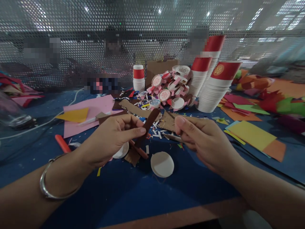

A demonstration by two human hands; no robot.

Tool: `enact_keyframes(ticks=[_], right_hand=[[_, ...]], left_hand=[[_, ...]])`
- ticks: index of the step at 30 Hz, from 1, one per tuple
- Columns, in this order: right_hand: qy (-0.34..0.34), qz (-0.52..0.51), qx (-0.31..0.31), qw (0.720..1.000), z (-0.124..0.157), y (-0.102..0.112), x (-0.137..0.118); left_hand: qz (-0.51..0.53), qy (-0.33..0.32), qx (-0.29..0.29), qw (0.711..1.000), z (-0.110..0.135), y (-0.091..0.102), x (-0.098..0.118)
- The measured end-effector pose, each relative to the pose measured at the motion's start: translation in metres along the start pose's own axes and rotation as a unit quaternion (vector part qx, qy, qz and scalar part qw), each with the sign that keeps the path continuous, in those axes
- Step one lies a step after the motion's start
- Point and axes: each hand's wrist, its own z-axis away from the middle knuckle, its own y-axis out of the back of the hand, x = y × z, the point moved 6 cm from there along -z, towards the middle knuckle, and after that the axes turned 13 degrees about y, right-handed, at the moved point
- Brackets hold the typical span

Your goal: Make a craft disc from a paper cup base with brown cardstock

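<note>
Between thumb and fingers, my left hand point(114, 136) pinches a brown paper strip point(149, 125) that slants up to the right. My right hand point(205, 140) is closed in a pinch, level with the left and apart from it. A thin dark strip point(170, 114) shows at its fingertips. Below those fingers juts a grey pointed piece point(172, 137), which I cannot clearly identify. On the blue table, below and between the hands, lies a white paper disc point(162, 164). Another white round piece point(121, 150) is partly hidden behind my left hand, beside a brown cardboard scrap point(132, 158).
Behind the hands rise a pile of decorated round paper pieces point(164, 94) and stacked red-and-white paper cups point(212, 92). Pink paper point(73, 127) and a red stick-like object point(62, 143) lie left; coloured sheets point(254, 135) and a black cable point(269, 167) lie right. Perforated metal screen point(152, 25) stands behind.
</note>
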Motion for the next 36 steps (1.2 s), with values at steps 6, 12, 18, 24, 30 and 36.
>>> enact_keyframes(ticks=[6, 12, 18, 24, 30, 36], right_hand=[[-0.034, -0.056, 0.002, 0.998, 0.002, -0.004, 0.002], [-0.052, -0.088, -0.021, 0.995, 0.003, -0.012, 0.001], [-0.056, -0.104, -0.036, 0.992, 0.004, -0.014, 0.003], [-0.063, -0.12, -0.044, 0.99, 0.004, -0.015, 0.003], [-0.064, -0.115, -0.044, 0.99, 0.005, -0.016, 0.002], [-0.06, -0.114, -0.053, 0.99, 0.005, -0.018, 0.002]], left_hand=[[-0.037, 0.022, -0.028, 0.999, 0.001, -0.006, -0.008], [-0.065, 0.012, -0.062, 0.996, 0.003, -0.015, -0.011], [-0.068, 0.025, -0.066, 0.995, 0.003, -0.02, -0.015], [-0.052, 0.05, -0.047, 0.996, 0.003, -0.022, -0.016], [-0.018, 0.069, -0.058, 0.996, 0.003, -0.027, -0.018], [0.034, 0.093, -0.087, 0.991, 0.004, -0.032, -0.022]])
